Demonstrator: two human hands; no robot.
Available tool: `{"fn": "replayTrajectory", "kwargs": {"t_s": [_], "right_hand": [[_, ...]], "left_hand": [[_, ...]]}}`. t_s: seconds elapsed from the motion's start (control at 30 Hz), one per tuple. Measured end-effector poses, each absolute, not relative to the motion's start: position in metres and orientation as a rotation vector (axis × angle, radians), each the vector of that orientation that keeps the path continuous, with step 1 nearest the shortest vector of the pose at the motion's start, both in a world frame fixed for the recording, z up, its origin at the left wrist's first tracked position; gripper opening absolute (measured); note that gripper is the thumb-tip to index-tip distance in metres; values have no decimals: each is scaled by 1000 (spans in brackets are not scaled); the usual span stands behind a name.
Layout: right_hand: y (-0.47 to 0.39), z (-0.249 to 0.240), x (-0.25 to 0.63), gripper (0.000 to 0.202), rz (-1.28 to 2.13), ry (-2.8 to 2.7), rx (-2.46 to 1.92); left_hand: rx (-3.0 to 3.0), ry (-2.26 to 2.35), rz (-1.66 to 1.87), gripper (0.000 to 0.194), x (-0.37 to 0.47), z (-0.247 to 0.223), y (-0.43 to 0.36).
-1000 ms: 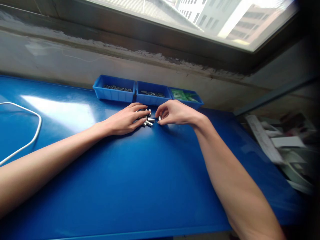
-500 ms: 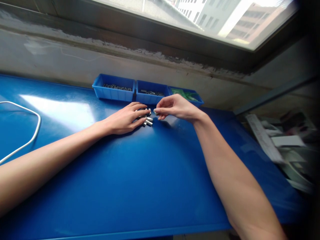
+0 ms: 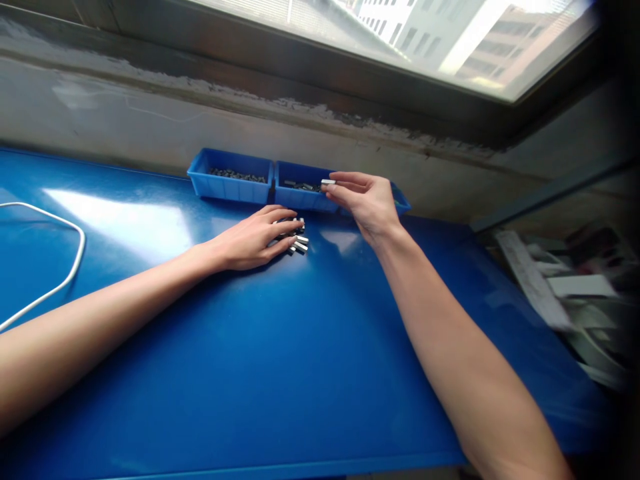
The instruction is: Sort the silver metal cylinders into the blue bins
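A small silver metal piece (image 3: 328, 182) is pinched between the thumb and fingers of my right hand (image 3: 367, 200), raised over the right part of the middle blue bin (image 3: 303, 199). My left hand (image 3: 255, 238) rests with spread fingers on a small pile of similar metal pieces (image 3: 300, 244) on the blue table (image 3: 280, 360). Its fingers cover part of the pile. More metal pieces lie inside the middle bin.
The left blue bin (image 3: 230, 189) holds many small dark parts. A third bin (image 3: 401, 201) is mostly behind my right hand. A white cable (image 3: 79, 248) lies at the left; blurred items (image 3: 583, 285) are at the right.
My right hand has risen from beside the pile to the middle bin, and the metal piece now shows in its fingers. My left hand has stayed on the pile.
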State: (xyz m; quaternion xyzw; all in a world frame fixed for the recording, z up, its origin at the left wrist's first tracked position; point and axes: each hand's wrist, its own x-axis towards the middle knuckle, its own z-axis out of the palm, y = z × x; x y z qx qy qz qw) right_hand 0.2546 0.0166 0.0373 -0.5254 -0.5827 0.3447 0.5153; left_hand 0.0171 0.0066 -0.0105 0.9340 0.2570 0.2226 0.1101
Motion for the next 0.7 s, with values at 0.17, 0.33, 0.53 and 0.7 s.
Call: {"fn": "replayTrajectory", "kwargs": {"t_s": [0.17,0.33,0.53,0.7], "right_hand": [[15,39,250,39,748,-1490,-1296],[6,51,242,32,648,-1705,-1319],[-8,69,241,25,692,-2252,-1495],[-11,64,237,25,775,-2446,-1457]], "left_hand": [[2731,751,668,49,16,-10,7],[2672,801,828,43,17,-10,8],[2587,933,990,31,16,-10,10],[2571,1003,987,32,16,-10,11]]}}
